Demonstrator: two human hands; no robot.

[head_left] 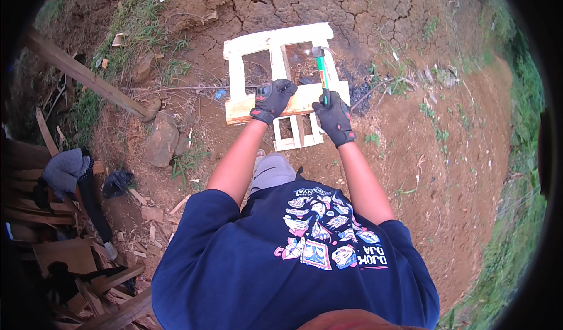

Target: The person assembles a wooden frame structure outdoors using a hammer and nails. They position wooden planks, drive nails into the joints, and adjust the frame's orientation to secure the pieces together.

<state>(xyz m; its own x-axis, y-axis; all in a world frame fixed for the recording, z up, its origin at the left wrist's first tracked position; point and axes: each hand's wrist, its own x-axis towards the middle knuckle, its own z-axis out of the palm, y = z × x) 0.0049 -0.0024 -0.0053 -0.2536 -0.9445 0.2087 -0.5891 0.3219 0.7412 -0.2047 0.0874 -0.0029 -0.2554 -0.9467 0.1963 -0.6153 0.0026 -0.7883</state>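
Observation:
A pale wooden frame (275,37), built of planks like a small chair or pallet, stands in front of me on the bare soil. My left hand (272,101), in a black work glove, is over its broad near plank (305,99). The fingers of that hand are curled together, and what they hold, if anything, is hidden. My right hand (334,117), also gloved in black, grips the green handle of a hammer (322,70). The hammer's metal head points away from me, above the right side of the frame. Below the near plank, smaller slats show close to my legs.
A wooden pole (88,76) slants in from the upper left, near a large stone (161,141). At the left, another person (65,174) bends over a heap of boards beside a dark plastic bag (118,183). Wood scraps litter the ground; grass (519,154) borders the right.

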